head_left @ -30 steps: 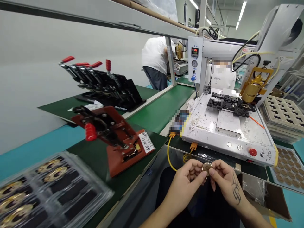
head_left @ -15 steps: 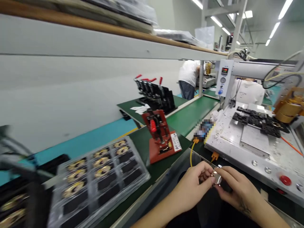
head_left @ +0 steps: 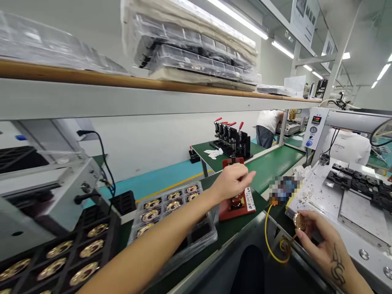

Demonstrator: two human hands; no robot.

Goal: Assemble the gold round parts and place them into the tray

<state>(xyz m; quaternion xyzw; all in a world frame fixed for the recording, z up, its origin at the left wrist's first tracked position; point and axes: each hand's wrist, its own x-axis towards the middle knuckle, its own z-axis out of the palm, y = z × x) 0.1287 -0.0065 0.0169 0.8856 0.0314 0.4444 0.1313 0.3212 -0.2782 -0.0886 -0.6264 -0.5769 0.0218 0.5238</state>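
Observation:
My right hand [head_left: 320, 234] pinches a gold watch case [head_left: 299, 221], a small round shiny piece, between thumb and fingers beside the white machine's front edge. My left hand [head_left: 231, 181] is over the red clamp fixture [head_left: 225, 211]. Its fingers are curled and its thumb points right; the hand hides the fixture's lever, so what the fingers hold does not show. Under my left forearm lies a clear plastic tray [head_left: 211, 234] with gold watch cases in some pockets. A black tray [head_left: 114, 232] with more gold pieces lies at the lower left.
A white machine [head_left: 330, 220] with black fixtures stands at right, a yellow cable [head_left: 268, 232] beside it. Black clamps with red handles [head_left: 232, 139] stand further back. A shelf [head_left: 183, 98] spans overhead. Two people in white tops are behind.
My left hand has left the watch case and moved left to the red fixture. My right hand keeps the piece and has moved right. The view has turned left and up.

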